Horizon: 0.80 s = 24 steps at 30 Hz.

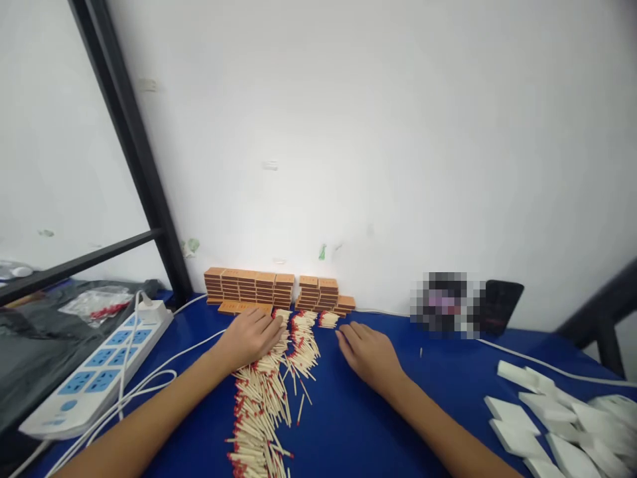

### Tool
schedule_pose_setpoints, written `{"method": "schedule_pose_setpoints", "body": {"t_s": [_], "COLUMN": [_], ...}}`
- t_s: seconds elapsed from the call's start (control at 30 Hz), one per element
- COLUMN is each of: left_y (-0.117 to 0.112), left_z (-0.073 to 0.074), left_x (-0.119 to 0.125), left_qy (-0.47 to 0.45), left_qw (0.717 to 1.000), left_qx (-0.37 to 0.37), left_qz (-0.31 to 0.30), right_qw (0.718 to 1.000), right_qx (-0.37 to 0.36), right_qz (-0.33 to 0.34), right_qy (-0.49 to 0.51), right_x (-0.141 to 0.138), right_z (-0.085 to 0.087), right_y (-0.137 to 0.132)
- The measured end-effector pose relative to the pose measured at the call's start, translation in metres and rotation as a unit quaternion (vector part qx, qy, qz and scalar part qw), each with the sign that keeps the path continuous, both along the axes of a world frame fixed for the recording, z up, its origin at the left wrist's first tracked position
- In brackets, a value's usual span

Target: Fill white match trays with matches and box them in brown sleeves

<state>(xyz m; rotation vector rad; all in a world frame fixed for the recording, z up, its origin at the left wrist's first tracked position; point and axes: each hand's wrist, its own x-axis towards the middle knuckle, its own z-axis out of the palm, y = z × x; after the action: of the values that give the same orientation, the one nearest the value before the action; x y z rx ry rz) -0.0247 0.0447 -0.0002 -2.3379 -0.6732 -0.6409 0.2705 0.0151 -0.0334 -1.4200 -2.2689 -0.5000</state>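
Matchsticks point(263, 398) partly under left hand point(251, 335)

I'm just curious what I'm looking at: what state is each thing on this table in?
Left hand, open, palm down on the matches.
Right hand, open, flat on the table, empty.
Matches, loose, in a long heap.
Matchboxes, shut, stacked in rows.
Trays, loose, overlapping.
Power strip, one plug in.
Phone, dark, leaning.

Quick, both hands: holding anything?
Left hand: open, palm down on the matchsticks, nothing gripped.
Right hand: open, flat on the blue table, empty.
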Motion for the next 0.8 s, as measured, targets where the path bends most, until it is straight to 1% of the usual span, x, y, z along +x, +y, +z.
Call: {"method": "schedule_pose_setpoints", "body": {"t_s": [0.07,0.1,0.17,0.23,0.27,0.33,0.4,0.47,0.5,0.57,0.67,0.8], "left_y": [-0.004,-0.006,-0.013,-0.020,-0.023,-0.028,-0.030,-0.030,-0.030,-0.031,-0.030,-0.029], "left_z": [0.018,0.027,0.039,0.043,0.043,0.037,0.030,0.023,0.021,0.019,0.016,0.008], "left_x": [-0.002,-0.001,0.001,0.002,0.002,-0.001,-0.007,-0.014,-0.017,-0.024,-0.028,-0.021], "left_qy": [-0.007,-0.013,-0.039,-0.046,-0.046,-0.098,-0.127,-0.153,-0.167,-0.204,-0.246,-0.256], "left_qw": [0.998,0.994,0.986,0.985,0.985,0.981,0.979,0.976,0.975,0.968,0.958,0.953], "left_qx": [-0.063,-0.104,-0.154,-0.162,-0.165,-0.168,-0.157,-0.149,-0.145,-0.136,-0.134,-0.160], "left_qz": [0.025,0.040,0.058,0.043,0.036,0.023,0.025,0.031,0.034,0.047,0.056,0.032], "right_qw": [0.999,0.997,0.993,0.990,0.987,0.974,0.949,0.930,0.915,0.901,0.879,0.856], "right_qx": [-0.039,-0.062,-0.097,-0.113,-0.116,-0.120,-0.123,-0.100,-0.084,-0.088,-0.096,-0.149], "right_qz": [-0.011,-0.030,-0.066,-0.087,-0.102,-0.150,-0.235,-0.300,-0.342,-0.373,-0.414,-0.449], "right_qy": [-0.026,-0.025,-0.013,0.018,0.053,0.122,0.172,0.190,0.197,0.202,0.216,0.209], "right_x": [-0.006,-0.006,0.003,0.025,0.042,0.082,0.123,0.157,0.170,0.191,0.212,0.237], "right_z": [0.022,0.034,0.058,0.078,0.086,0.094,0.093,0.084,0.078,0.067,0.053,0.041], "right_y": [-0.007,-0.012,-0.024,-0.037,-0.043,-0.055,-0.064,-0.069,-0.071,-0.073,-0.071,-0.066]}}
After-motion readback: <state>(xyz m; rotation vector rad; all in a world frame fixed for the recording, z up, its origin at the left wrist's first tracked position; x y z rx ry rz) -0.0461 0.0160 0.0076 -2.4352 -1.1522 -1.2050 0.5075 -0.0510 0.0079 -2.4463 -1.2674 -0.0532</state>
